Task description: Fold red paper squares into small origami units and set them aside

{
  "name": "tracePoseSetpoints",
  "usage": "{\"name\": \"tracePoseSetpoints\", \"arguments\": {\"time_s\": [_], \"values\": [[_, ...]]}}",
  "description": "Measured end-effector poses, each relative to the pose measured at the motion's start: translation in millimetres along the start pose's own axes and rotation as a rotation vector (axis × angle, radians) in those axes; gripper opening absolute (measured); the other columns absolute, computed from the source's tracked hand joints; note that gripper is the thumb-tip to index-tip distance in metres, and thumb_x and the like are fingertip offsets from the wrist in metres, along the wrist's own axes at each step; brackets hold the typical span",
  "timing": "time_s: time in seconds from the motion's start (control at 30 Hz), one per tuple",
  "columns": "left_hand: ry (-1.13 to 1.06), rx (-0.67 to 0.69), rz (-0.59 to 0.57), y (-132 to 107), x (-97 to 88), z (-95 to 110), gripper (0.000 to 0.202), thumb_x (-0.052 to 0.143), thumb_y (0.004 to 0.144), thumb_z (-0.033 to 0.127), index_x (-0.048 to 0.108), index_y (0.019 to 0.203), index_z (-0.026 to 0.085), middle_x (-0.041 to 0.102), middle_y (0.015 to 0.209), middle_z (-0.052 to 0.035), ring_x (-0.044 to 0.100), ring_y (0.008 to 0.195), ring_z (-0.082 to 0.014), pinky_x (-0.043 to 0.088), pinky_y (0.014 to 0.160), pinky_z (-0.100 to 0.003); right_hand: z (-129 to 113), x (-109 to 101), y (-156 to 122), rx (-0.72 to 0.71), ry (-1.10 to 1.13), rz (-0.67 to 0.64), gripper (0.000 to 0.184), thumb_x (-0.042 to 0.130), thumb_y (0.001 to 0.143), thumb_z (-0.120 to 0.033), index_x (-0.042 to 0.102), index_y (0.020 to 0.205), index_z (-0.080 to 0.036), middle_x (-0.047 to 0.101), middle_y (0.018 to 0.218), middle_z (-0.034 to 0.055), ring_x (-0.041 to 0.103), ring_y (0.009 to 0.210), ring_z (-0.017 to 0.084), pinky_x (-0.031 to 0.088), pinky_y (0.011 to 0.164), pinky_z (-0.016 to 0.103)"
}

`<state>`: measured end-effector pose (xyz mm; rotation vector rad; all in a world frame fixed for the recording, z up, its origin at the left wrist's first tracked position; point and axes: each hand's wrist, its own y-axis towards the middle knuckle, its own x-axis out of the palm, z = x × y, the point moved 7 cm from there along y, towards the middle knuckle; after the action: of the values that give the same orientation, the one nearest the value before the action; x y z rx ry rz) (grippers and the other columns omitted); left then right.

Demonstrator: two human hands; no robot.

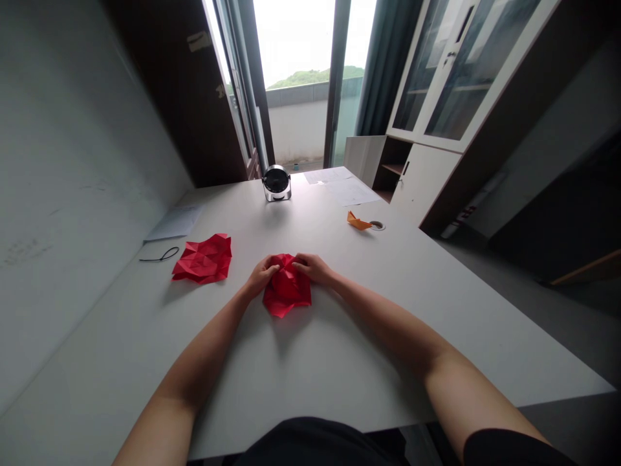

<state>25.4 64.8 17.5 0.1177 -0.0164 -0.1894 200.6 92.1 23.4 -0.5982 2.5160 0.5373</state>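
A sheet of red paper (286,294), creased and partly folded, is between my two hands on the white table. My left hand (264,272) pinches its upper left edge, the thumb lying over the paper. On the opposite side my right hand (313,266) grips the upper right edge, with thumb and fingers closed on it. The near part of the sheet spreads loosely toward me in uneven folds. To the left of my left hand lies a second crumpled sheet of red paper (204,259), touched by neither hand.
On the white table (339,362) stand a small black fan (276,181) at the back and a folded orange paper boat (358,221) beside a cable hole (377,226). A black cable tie (162,255) lies at the left. White papers (352,191) rest at the far edge.
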Motion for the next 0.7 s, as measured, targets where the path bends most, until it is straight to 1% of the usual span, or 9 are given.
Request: {"name": "tracePoseSetpoints", "arguments": {"time_s": [0.17,0.4,0.7], "values": [[0.008,-0.005,-0.001,-0.4,-0.7,-0.4,0.025,0.072,0.079,0.033,0.068,0.098,0.017,0.069,0.095,-0.0062,0.062,0.089,-0.0219,0.049,0.081,-0.032,1.0,0.0,0.7,0.017,-0.007,0.001,0.031,0.056,0.086,-0.047,0.065,0.084,-0.018,0.06,0.07,-0.0016,0.045,0.064,0.013,0.034,0.061,0.025],[0.041,0.007,-0.014,0.3,-1.1,-1.8,0.027,0.071,0.08,0.034,0.068,0.1,0.016,0.07,0.095,-0.0056,0.062,0.088,-0.0206,0.049,0.08,-0.03,3.3,1.0,0.1,0.015,0.003,-0.003,0.033,0.055,0.087,-0.049,0.065,0.085,-0.017,0.06,0.07,-0.0017,0.045,0.064,0.012,0.034,0.061,0.024],[0.082,0.019,-0.015,0.3,-1.5,-1.3,0.028,0.069,0.081,0.035,0.068,0.103,0.016,0.07,0.098,-0.0064,0.063,0.091,-0.0217,0.05,0.083,-0.032,1.2,-0.5,-0.2,0.008,0.014,0.003,0.031,0.056,0.087,-0.047,0.065,0.084,-0.017,0.061,0.071,-0.0016,0.047,0.065,0.012,0.035,0.061,0.025]]}}
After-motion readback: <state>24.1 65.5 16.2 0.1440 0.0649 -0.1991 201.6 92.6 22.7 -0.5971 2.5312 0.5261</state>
